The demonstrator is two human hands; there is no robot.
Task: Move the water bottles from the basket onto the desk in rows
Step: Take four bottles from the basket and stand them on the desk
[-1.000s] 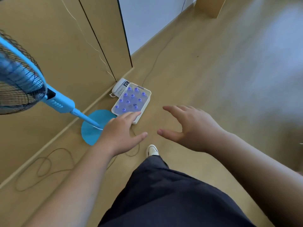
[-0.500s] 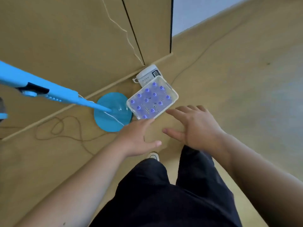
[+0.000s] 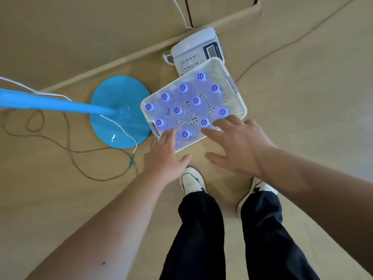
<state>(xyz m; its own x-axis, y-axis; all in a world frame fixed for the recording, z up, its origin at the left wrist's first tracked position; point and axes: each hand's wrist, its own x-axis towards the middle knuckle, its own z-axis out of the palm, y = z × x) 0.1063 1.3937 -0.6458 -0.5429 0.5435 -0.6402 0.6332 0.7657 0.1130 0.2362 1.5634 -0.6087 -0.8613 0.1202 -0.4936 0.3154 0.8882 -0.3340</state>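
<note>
A white plastic basket (image 3: pixel 236 93) sits on the wooden floor in front of my feet. Several clear water bottles with purple caps (image 3: pixel 196 101) stand upright inside it. My left hand (image 3: pixel 164 153) hovers over the basket's near left corner, fingers apart, holding nothing. My right hand (image 3: pixel 237 147) is spread above the basket's near right edge, fingertips over the nearest bottles, holding nothing. The desk is not in view.
A blue fan base (image 3: pixel 119 113) with its blue pole (image 3: pixel 56 105) stands just left of the basket. A white desk phone (image 3: pixel 194 49) lies behind the basket against the wooden panel. Cords (image 3: pixel 80 156) trail across the floor at left. My shoes (image 3: pixel 191 181) stand below the basket.
I have stepped closer and bent over the basket, which now looks larger and nearer. Both hands have moved forward and down until they are over its near edge.
</note>
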